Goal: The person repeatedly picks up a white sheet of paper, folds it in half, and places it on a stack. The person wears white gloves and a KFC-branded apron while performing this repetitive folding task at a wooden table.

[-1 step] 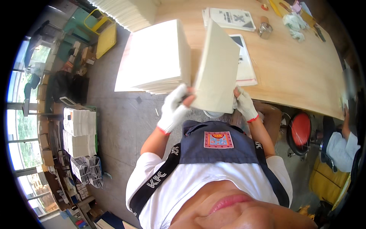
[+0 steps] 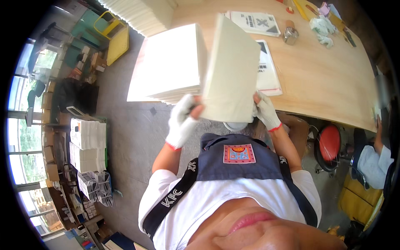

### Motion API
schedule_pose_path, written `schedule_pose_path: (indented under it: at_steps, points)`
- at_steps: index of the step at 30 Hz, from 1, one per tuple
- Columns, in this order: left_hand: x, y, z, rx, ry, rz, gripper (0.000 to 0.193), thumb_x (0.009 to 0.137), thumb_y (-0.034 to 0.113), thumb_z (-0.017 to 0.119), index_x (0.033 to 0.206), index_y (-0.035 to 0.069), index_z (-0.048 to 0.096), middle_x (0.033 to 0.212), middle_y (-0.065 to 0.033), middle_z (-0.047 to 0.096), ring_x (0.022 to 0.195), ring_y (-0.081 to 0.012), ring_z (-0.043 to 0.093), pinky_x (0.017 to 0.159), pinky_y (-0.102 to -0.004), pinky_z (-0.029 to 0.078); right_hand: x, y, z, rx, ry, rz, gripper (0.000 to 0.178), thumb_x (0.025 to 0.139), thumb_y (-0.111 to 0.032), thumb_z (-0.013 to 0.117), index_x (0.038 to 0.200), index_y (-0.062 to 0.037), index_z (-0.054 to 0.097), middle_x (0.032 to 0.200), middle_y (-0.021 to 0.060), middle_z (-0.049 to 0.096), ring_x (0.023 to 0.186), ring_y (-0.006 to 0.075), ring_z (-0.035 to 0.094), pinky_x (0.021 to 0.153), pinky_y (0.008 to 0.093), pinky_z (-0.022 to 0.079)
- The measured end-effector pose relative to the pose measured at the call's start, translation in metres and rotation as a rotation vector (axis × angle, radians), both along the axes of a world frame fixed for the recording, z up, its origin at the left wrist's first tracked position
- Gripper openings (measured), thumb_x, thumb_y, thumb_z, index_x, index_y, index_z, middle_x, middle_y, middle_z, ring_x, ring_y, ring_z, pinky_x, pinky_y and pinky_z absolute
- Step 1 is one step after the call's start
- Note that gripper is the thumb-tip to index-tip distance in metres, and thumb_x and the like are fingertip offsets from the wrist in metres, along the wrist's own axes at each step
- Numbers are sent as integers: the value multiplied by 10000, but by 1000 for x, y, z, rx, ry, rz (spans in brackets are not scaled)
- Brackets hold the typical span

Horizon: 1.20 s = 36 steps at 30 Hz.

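Observation:
Between my hands stands a large flat cream paper piece (image 2: 233,75), tilted up over the table's near edge. Whether it is one sheet or a thin bundle I cannot tell. My left hand (image 2: 182,118), in a white glove with bare fingertips, pinches its lower left corner. My right hand (image 2: 266,110), gloved alike, grips the lower right edge, its fingers partly hidden. Just left of the piece lies a tall stack of white sheets (image 2: 166,58) with uneven layered edges. Behind its right side, a white printed packet (image 2: 268,71) with a red line along its near edge is partly covered.
On the wooden table (image 2: 325,83) lie more printed packets (image 2: 254,23), a glass jar (image 2: 290,35) and a crumpled plastic bag (image 2: 323,29). A taller stack (image 2: 141,14) stands far left. Floor piles (image 2: 87,141) are left; a red stool (image 2: 328,143) and another person's arm (image 2: 378,137) are right.
The cream paper piece has swung slightly left, its top edge nearer the white stack. My left hand has moved a little left and down with it; my right hand has shifted slightly left.

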State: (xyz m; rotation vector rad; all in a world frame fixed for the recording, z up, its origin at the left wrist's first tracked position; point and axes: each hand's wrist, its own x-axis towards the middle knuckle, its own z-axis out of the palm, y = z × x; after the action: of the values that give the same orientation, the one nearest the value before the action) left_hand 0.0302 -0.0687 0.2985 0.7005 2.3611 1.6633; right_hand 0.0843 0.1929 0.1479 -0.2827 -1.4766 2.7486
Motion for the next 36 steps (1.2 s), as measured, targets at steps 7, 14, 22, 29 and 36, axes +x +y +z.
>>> schedule_pose_path:
  at_steps: [7,14,22,29,36]
  points:
    - [-76,-82,30,-27,414,518,171,861,121,488,986,30,561,834,-48,559,761,-143,518,693,-253,416,-129,-70,127,390,195,82,268,886,-315,528,749,-85,508,525,-17,459,415,69,392,380,220,296]
    - [-96,-118,-86,745,169,493,371,883,214,489,1171,-20,461,1225,-140,477,1099,-218,473,914,-353,402,-135,-62,86,408,4,51,249,856,-356,558,753,-130,541,542,-37,479,430,54,412,374,209,320]
    - [-30,-103,-319,826,-1265,664,307,904,250,422,1150,71,455,1139,-116,490,1035,-246,516,886,-401,439,-25,-52,-37,119,-319,46,133,891,-239,474,842,-131,533,597,-10,547,439,78,485,373,200,373]
    - [-5,-11,-272,399,-1149,-224,568,913,450,382,1273,13,348,1269,-158,435,1177,-272,428,957,-432,369,27,-91,-66,-700,-255,35,535,879,-468,436,1210,-47,448,1174,174,531,1109,299,506,953,425,404]
    - [-10,54,-243,467,-852,-259,474,915,442,408,1108,20,501,1044,-96,571,954,-181,550,823,-289,438,25,-105,-10,-744,-97,-131,626,896,-458,406,1327,-25,271,1363,155,328,1240,275,362,1046,411,279]
